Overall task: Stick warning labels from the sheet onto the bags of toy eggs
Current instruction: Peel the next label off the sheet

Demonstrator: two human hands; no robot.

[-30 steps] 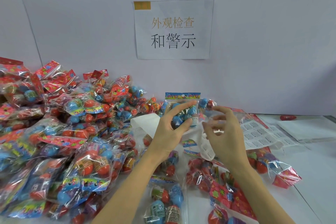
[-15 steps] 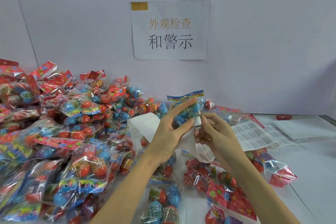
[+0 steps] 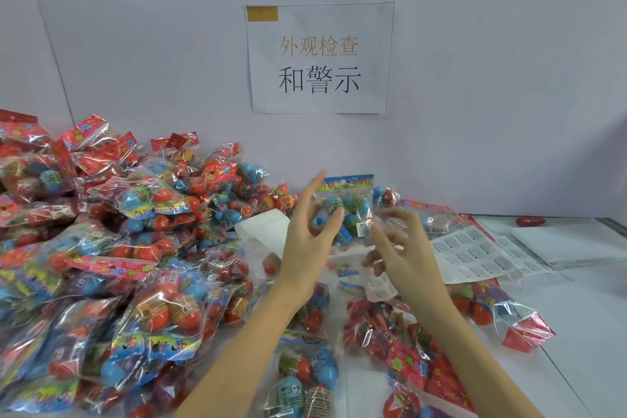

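My left hand [image 3: 307, 241] holds up a clear bag of blue toy eggs [image 3: 351, 205] with a blue header card, thumb on its front and fingers behind. A small white warning label [image 3: 364, 229] is stuck low on the bag's front. My right hand [image 3: 402, 248] hovers just right of the bag, fingers spread and blurred, holding nothing. The label sheet [image 3: 475, 254] lies flat to the right on the white table. A curled strip of label backing [image 3: 381, 287] sits under my right wrist.
A big pile of bagged eggs [image 3: 118, 248] fills the left half. More bags lie near me [image 3: 305, 380] and at the right [image 3: 492, 309]. A loose red egg [image 3: 531, 222] and white sheets [image 3: 559, 237] lie far right. A paper sign [image 3: 320, 58] hangs on the wall.
My right hand pressed a label onto the bag half a second ago and has now drawn back, fingers spread. My left hand's fingers have straightened while keeping the bag raised.
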